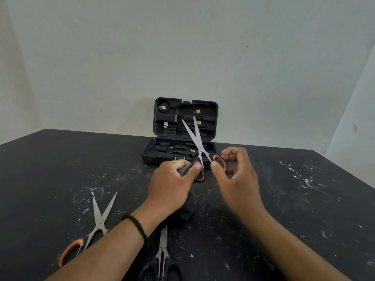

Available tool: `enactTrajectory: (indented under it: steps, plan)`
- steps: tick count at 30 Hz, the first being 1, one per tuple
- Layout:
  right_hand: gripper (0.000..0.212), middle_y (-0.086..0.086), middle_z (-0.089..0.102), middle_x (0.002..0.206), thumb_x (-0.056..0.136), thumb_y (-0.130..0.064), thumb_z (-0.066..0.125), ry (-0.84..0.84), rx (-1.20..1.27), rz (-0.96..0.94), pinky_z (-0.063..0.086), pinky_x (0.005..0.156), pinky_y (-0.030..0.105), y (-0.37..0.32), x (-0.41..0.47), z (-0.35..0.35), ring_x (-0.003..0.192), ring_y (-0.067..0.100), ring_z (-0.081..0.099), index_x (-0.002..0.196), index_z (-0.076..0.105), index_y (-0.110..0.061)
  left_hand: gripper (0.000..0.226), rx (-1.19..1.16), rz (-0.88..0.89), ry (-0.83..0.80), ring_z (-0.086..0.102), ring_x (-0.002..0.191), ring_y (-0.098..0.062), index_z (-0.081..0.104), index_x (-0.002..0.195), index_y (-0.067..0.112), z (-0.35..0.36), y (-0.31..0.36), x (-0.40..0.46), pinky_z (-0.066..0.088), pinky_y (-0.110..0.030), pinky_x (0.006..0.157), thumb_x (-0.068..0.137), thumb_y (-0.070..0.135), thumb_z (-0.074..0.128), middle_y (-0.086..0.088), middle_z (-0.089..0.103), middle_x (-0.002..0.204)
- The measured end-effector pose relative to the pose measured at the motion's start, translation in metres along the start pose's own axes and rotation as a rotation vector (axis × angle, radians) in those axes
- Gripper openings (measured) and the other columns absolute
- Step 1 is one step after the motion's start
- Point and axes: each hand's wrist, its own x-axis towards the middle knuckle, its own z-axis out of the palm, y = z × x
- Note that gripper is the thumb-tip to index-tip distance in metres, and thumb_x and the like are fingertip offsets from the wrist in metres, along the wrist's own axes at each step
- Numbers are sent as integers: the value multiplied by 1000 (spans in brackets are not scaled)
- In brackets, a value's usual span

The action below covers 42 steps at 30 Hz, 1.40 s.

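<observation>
Above the middle of the black table [60, 169], a pair of pink-handled scissors [197, 142] is held up with its blades parted in a narrow V, the tips pointing up and away from the person. The left hand [170, 183] pinches the left handle loop between thumb and curled fingers, and a dark cloth [187, 207] is bunched in the same grip and hangs below the palm onto the table. The right hand [239, 179] holds the right handle loop, thumb on its near side and curled fingers behind it. A black band [136, 223] circles the left wrist.

Just behind the scissors an open black tool case [185, 126] stands against the wall with its lid upright. Nearer the person, orange-handled scissors [99, 224] lie open on the table to the left, partly under the left forearm. Black-handled scissors [162, 252] lie between the two forearms. White flecks and scratches are scattered over the tabletop.
</observation>
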Motion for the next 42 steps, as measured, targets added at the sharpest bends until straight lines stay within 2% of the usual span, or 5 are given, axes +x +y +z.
enactTrajectory:
  steps: [17,22,30,33,42]
  plan:
    - [52,-19,67,85,77,-73,57,-99,-453,-127,56,68,29,4,-6,2,76,1,62,103,72,-31,27,-89,-34,30,71,76,4,81,88,33,4,-3,-4,55,-24,72,95,50,61,17,76,74]
    - [39,-12,59,76,80,-55,68,-119,-461,-163,36,53,22,6,-6,2,59,7,51,59,52,-26,31,-19,42,-69,70,84,6,80,104,33,5,-4,-8,55,-22,74,95,54,59,20,76,89]
    - [41,-9,56,74,87,-49,70,-88,-546,-91,35,52,24,0,0,0,59,9,51,63,51,-22,41,38,36,73,72,73,-8,77,110,31,2,5,-9,59,-37,72,99,58,49,-1,77,77]
    - [43,-7,56,77,89,-51,66,-45,-698,-54,38,51,25,2,7,-4,60,10,54,64,52,-20,31,142,116,256,68,84,0,70,117,34,-3,14,-10,55,-23,72,102,47,47,15,74,93]
    - [36,-9,48,81,90,-52,62,-146,-811,-257,31,48,21,-4,-3,6,56,8,47,69,42,-32,17,453,391,158,66,83,-2,74,97,37,2,16,-12,55,-29,67,88,49,67,18,71,93]
